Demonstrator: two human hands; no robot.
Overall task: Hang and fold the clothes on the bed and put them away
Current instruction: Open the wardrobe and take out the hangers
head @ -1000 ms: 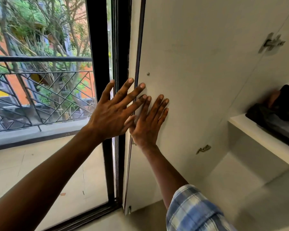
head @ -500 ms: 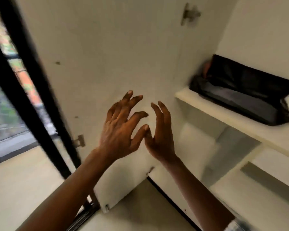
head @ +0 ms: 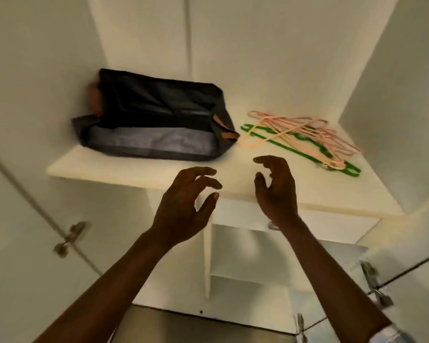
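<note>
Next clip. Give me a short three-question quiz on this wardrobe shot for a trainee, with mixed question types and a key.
1. Multiple choice: what lies on the shelf to the left of the hangers?
A. a dark bag
B. a stack of towels
C. a pair of shoes
2. True or false: the right hand has a grip on a hanger.
3. Fill in: among the pink hangers lies one ____ hanger.

Key
1. A.
2. False: the right hand and the left hand both hold nothing, fingers loosely curled.
3. Green: the green hanger lies under the pink ones.
</note>
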